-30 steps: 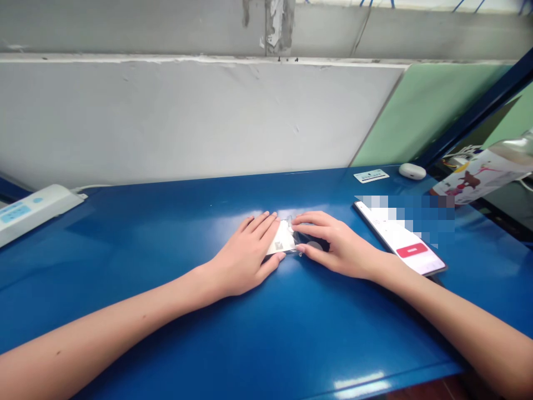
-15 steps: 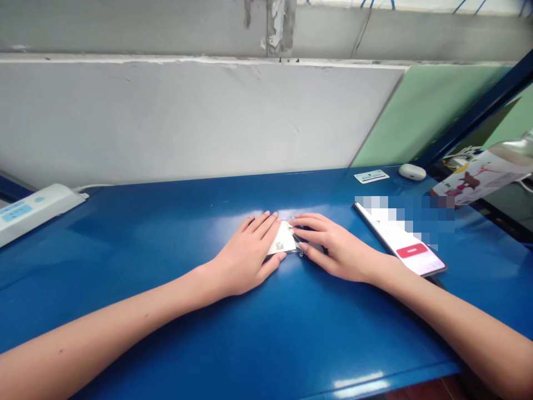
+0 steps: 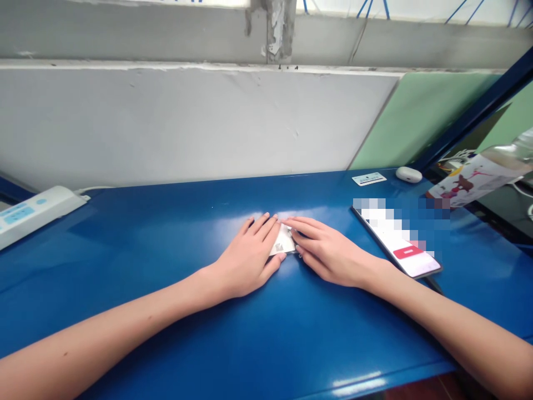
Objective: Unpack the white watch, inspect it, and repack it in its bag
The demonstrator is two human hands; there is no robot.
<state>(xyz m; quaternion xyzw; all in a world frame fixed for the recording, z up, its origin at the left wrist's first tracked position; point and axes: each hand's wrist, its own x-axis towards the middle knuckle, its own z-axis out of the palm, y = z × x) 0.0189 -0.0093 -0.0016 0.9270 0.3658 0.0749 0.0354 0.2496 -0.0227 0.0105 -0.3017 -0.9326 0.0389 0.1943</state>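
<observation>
A small flat white piece (image 3: 284, 242) with a grey printed patch lies on the blue table between my hands, clear plastic showing at its right edge. My left hand (image 3: 252, 255) rests palm down over its left part, with fingers stretched out and the thumb along the near edge. My right hand (image 3: 325, 247) is at the right edge, its fingers extended and slightly bent, the fingertips touching the plastic edge. The thumb sits apart from the forefinger. Both hands hide much of the piece, and its exact kind is unclear.
A phone (image 3: 385, 236) with a lit screen lies to the right. Behind it are a small card (image 3: 369, 179) and a white earbud case (image 3: 408, 175). At the far right a labelled bottle (image 3: 478, 172) leans. A white power strip (image 3: 39, 214) sits at left on the blue table (image 3: 166, 222).
My right hand has shifted slightly, its fingers now closer together and covering more of the plastic at the right edge. My left hand stays in place. The view has tilted a little.
</observation>
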